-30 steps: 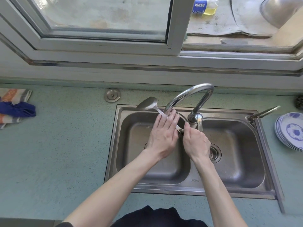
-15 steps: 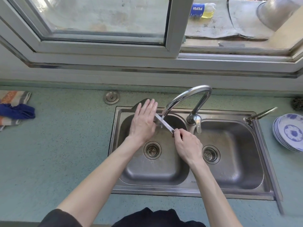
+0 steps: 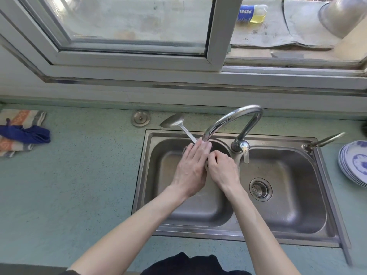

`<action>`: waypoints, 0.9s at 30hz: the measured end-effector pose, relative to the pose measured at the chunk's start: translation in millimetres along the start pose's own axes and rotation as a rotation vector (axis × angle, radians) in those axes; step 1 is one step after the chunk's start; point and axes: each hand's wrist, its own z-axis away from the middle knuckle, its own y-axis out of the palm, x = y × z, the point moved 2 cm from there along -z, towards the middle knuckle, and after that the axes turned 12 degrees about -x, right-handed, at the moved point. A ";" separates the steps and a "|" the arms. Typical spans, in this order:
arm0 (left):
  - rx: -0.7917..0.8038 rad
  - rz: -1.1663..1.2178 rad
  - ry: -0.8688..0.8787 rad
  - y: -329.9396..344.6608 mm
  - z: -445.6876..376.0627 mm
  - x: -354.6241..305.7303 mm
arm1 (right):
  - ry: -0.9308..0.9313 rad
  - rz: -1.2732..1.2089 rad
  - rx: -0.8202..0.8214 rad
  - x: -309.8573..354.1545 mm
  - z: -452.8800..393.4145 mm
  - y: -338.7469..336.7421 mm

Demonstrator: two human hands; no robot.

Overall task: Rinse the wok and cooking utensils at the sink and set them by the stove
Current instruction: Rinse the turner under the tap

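Observation:
A steel ladle (image 3: pixel 174 122) points up and left, its bowl over the counter behind the sink's back rim. My right hand (image 3: pixel 221 169) grips the near end of its handle above the left basin. My left hand (image 3: pixel 193 165) lies over the middle of the handle with fingers straight, fingertips just under the faucet spout (image 3: pixel 228 121). The handle between my two hands is hidden. The double steel sink (image 3: pixel 282 238) fills the centre; no wok is in view.
A stack of blue-and-white plates (image 3: pixel 355 161) sits right of the sink. A striped cloth with a blue rag (image 3: pixel 21 133) lies at the far left. A round metal cap (image 3: pixel 140 118) is set in the counter. Window frame above; a bottle (image 3: pixel 251 13) outside.
My left hand slid from the ladle's bowl back down the handle toward my right hand, uncovering the bowl. The ladle's bowl now reaches farther up-left over the counter.

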 end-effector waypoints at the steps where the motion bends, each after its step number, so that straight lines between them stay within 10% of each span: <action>1: -0.022 0.030 -0.031 0.4 1.4 -2.2 | -0.002 -0.011 0.005 1.0 -1.7 0.3; 9: -0.289 0.345 -0.534 -3.4 -1.2 -10.8 | -0.040 -0.077 0.031 5.2 -10.6 0.7; 16: -0.179 1.019 -1.139 3.7 -22.1 -8.6 | 0.014 -0.206 0.073 0.4 -13.0 -2.5; 27: -0.220 1.247 -1.423 -2.6 -23.9 -9.6 | 0.355 -0.720 0.356 -9.2 8.1 5.6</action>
